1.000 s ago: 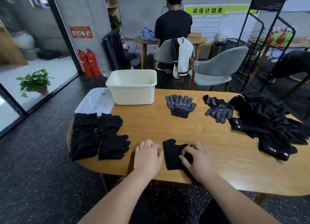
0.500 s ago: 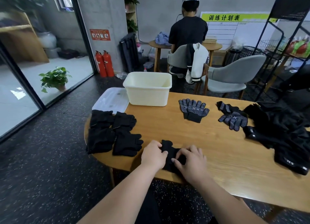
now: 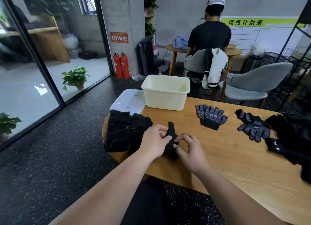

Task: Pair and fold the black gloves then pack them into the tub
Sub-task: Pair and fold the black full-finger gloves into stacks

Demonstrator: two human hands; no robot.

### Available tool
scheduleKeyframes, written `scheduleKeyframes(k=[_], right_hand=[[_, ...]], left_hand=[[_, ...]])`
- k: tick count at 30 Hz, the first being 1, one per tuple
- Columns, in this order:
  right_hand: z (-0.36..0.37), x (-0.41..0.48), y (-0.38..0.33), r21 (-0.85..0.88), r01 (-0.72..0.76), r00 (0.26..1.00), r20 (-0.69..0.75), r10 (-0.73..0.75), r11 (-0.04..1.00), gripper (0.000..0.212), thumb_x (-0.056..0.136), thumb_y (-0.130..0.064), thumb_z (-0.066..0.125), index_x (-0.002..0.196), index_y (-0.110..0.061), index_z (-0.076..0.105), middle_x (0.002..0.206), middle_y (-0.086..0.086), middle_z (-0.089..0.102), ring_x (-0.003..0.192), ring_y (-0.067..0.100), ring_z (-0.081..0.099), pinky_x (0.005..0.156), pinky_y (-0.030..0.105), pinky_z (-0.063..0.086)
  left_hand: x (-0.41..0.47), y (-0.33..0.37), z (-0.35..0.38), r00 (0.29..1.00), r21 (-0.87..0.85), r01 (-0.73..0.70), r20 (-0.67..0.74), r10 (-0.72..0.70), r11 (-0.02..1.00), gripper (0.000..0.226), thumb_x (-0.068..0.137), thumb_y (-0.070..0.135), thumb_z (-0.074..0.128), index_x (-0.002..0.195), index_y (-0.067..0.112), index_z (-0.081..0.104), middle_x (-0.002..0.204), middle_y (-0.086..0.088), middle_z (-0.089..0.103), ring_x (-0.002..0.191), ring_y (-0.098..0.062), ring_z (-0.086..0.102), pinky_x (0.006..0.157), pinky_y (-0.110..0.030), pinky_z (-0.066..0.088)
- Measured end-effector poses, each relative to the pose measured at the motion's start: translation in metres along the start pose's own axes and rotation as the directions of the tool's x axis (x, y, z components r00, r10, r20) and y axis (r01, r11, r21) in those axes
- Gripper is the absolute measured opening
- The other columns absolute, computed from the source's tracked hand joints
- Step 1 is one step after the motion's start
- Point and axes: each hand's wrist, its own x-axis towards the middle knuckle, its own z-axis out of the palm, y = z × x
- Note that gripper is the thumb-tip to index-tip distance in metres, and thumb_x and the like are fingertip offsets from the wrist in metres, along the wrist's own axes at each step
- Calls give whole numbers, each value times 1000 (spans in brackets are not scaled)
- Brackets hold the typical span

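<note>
Both the left hand (image 3: 155, 139) and right hand (image 3: 190, 146) pinch the folded black gloves (image 3: 170, 139); loosening either could let the bundle spring open.

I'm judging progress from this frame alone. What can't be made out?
Head view:
- Floor of the tub: hidden by its near wall.
- Fold of the glove: covered by left hand and right hand.
- The pile: cut off by the right edge.
- The stack: black on black, count unclear.
</note>
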Motion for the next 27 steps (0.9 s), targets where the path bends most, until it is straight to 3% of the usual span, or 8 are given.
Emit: scheduleKeyframes(k=[5, 10, 14, 19, 23, 27], right_hand=[[23, 23, -36, 14, 70, 997, 39, -71, 997, 14, 97, -38, 70, 108, -45, 64, 128, -16, 51, 129, 13, 41, 102, 33, 37], [53, 49, -74, 13, 150, 984, 99, -150, 989, 18, 98, -37, 68, 115, -42, 66, 130, -13, 50, 130, 13, 40, 102, 27, 33], [77, 68, -98, -25, 198, 969, 157, -192, 980, 23, 99, -37, 65, 122, -40, 66, 134, -10, 49, 131, 16, 39, 103, 25, 31], [111, 82, -115, -150, 256, 938, 278, -208, 955, 33, 103, -43, 58, 136, -39, 62, 154, -6, 41, 142, 22, 32, 113, 32, 32], [136, 75, -112, -362, 364, 844, 517, -140, 858, 53, 106, -58, 45, 155, -38, 43, 172, -7, 20, 156, 29, 16, 123, 50, 30], [147, 68, -105, -455, 430, 823, 553, -131, 779, 63, 107, -62, 36, 163, -34, 29, 175, -8, 9, 160, 27, 8, 126, 49, 22]], left_hand=[[11, -18, -41, 995, -103, 38, -84, -47, 994, 36, 95, 28, 80, 129, 27, 70, 100, 12, 67, 95, 0, 63, 85, -19, 48], [24, -38, -87, 981, -193, 62, -167, -95, 979, 34, 93, 24, 82, 125, 27, 72, 104, 9, 68, 97, -1, 64, 80, -13, 46], [36, -61, -118, 964, -281, 88, -218, -153, 956, 33, 92, 23, 83, 123, 27, 73, 106, 4, 71, 101, -12, 69, 92, -31, 58], [47, -111, -138, 919, -370, 164, -279, -277, 915, 38, 92, 20, 83, 128, 17, 72, 105, -5, 74, 96, -16, 70, 98, -40, 60], [46, -156, -136, 878, -172, 317, -317, -357, 933, 38, 94, 25, 80, 130, 20, 68, 103, 3, 73, 97, -15, 70, 94, -36, 58], [44, -167, -126, 877, -15, 306, -385, -288, 952, 41, 98, 25, 74, 135, 29, 58, 111, 6, 66, 98, -11, 64, 88, -30, 51]])
